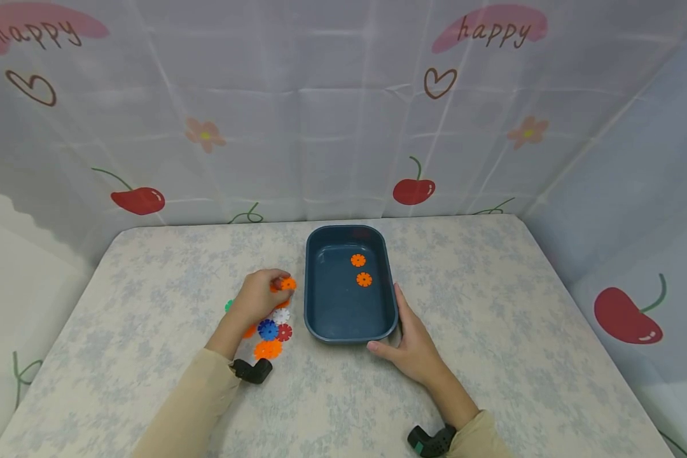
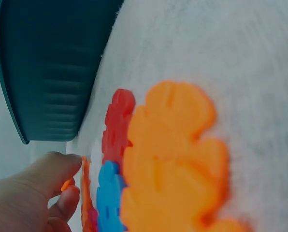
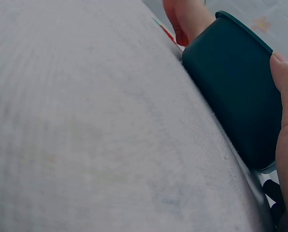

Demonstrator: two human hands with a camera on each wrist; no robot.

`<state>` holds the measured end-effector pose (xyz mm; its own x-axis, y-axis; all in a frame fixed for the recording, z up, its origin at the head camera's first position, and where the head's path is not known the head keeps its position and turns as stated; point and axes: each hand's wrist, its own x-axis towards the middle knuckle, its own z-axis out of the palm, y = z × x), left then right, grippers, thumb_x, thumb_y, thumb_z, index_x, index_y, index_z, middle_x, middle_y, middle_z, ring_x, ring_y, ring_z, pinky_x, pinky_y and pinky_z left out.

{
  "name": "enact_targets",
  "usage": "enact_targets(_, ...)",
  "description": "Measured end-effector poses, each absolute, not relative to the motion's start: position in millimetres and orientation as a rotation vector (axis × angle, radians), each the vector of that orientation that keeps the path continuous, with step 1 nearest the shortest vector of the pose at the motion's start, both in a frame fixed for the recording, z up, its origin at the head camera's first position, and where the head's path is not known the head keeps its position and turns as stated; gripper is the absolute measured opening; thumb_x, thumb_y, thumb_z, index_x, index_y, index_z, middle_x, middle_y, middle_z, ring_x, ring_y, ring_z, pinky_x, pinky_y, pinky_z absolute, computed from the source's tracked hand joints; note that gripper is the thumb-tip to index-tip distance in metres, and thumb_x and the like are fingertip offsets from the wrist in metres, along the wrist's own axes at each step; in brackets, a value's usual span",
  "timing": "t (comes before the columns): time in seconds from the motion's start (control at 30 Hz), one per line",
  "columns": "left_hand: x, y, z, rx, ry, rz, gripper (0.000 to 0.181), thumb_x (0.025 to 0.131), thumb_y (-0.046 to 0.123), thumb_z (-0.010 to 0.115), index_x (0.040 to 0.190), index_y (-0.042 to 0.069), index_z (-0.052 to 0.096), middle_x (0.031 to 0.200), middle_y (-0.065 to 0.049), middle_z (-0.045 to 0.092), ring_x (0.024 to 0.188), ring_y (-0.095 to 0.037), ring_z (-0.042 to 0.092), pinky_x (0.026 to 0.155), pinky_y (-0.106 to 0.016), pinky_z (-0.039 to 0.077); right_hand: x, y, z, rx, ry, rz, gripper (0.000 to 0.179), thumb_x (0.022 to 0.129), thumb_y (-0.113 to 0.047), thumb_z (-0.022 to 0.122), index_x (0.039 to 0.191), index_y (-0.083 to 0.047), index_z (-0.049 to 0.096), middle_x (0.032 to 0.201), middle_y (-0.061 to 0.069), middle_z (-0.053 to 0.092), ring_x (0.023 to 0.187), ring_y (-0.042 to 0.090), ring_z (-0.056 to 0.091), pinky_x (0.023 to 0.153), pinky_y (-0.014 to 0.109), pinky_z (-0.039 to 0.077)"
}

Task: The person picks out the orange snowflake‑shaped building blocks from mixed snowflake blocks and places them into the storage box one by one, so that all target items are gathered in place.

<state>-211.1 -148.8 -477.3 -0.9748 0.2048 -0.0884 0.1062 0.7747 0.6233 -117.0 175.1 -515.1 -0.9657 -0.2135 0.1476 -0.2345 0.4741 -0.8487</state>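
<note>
A person's left hand [image 1: 257,296] is pinching an orange flower-shaped piece [image 1: 289,284] between thumb and fingers, just left of a dark blue tray [image 1: 349,323]. The right hand [image 1: 410,346] is holding the tray's near right corner, its thumb lying at the near side and its fingers running along the right side. Two orange pieces [image 1: 364,280] are lying inside the tray. Near the left wrist, blue [image 1: 268,329], red [image 1: 284,332], white [image 1: 281,315] and more orange pieces are clustering on the patterned tabletop [image 1: 521,318].

Pale cherry-printed curtain [image 1: 320,146] behind a mottled grey-white table [image 1: 492,305].
</note>
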Motion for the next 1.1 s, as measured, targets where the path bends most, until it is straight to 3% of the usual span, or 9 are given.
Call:
enact_targets(0.13, -210.1, -151.2, -478.6, 0.253, 2.807, 1.008, 0.040, 0.089, 0.027, 0.076, 0.122, 0.006, 0.069, 0.096, -0.006, 0.067, 0.082, -0.020, 0.057, 0.076, -0.033, 0.052, -117.3, 175.1, -515.0, 0.409, -2.682, 1.542, 0.120, 0.079, -0.036, 0.084, 0.159, -0.033, -0.005, 0.168, 0.001, 0.009, 0.154, 0.021, 0.017, 0.118, 0.052, 0.026)
enact_targets(0.4, -207.5, -153.3, -478.6, 0.228, 2.797, 1.044, 0.043, 0.086, 0.030, 0.078, 0.121, 0.006, 0.069, 0.102, -0.008, 0.069, 0.087, -0.021, 0.059, 0.080, -0.036, 0.054, -117.2, 175.2, -515.0, 0.419, -2.672, 1.538, 0.120, 0.078, -0.034, 0.084, 0.161, -0.025, -0.003, 0.168, 0.003, 0.009, 0.154, 0.025, 0.017, 0.118, 0.056, 0.026)
enact_targets(0.63, -201.6, -154.7, -468.7, 0.142, 2.765, 1.163, 0.040, 0.086, 0.029, 0.078, 0.118, 0.006, 0.070, 0.089, -0.007, 0.064, 0.076, -0.020, 0.054, 0.065, -0.029, 0.048, -116.8, 174.5, -514.4, 0.412, -2.673, 1.542, 0.120, 0.078, -0.034, 0.084, 0.161, -0.021, -0.001, 0.168, 0.001, 0.009, 0.154, 0.023, 0.017, 0.118, 0.055, 0.026)
enact_targets(0.83, -197.7, -153.5, -446.9, 0.114, 2.773, 1.217, 0.042, 0.088, 0.031, 0.076, 0.123, 0.009, 0.068, 0.093, -0.010, 0.066, 0.060, -0.022, 0.048, 0.050, -0.027, 0.041, -116.5, 174.8, -513.9, 0.407, -2.680, 1.541, 0.120, 0.078, -0.035, 0.084, 0.161, -0.019, -0.001, 0.168, -0.001, 0.009, 0.154, 0.025, 0.017, 0.118, 0.056, 0.026)
enact_targets(1.1, -189.7, -139.4, -421.2, 0.156, 2.816, 1.267, 0.042, 0.088, 0.036, 0.075, 0.122, 0.013, 0.069, 0.098, -0.005, 0.063, 0.060, -0.022, 0.041, 0.047, -0.026, 0.031, -116.7, 174.9, -514.9, 0.406, -2.686, 1.540, 0.119, 0.078, -0.035, 0.084, 0.161, -0.021, -0.001, 0.167, -0.005, 0.009, 0.154, 0.024, 0.018, 0.118, 0.056, 0.026)
